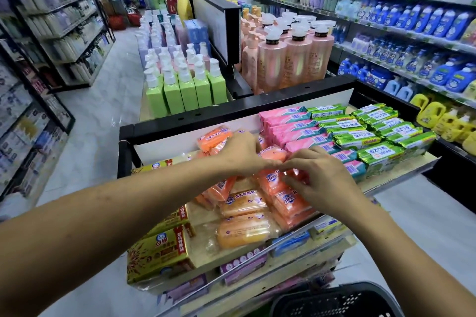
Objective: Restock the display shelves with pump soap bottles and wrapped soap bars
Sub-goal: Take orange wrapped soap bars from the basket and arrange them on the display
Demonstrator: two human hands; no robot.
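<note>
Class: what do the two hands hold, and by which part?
The left hand and right hand seem to pinch one orange soap bar by its near wrapper edge.

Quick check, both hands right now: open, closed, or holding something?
Left hand: fingers curled on an orange soap bar.
Right hand: fingertips pinching the same bar, it seems.

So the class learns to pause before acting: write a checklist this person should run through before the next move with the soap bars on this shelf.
1. Left hand grips an orange soap bar: ok.
2. Right hand has a firm hold: cannot tell, fingertips sit among wrappers.
3. Other orange bars lie straight: not ok, mixed angles.
4. Pink bars and green bars in neat rows: ok.
5. Basket holds more stock: cannot tell, inside not visible.
</note>
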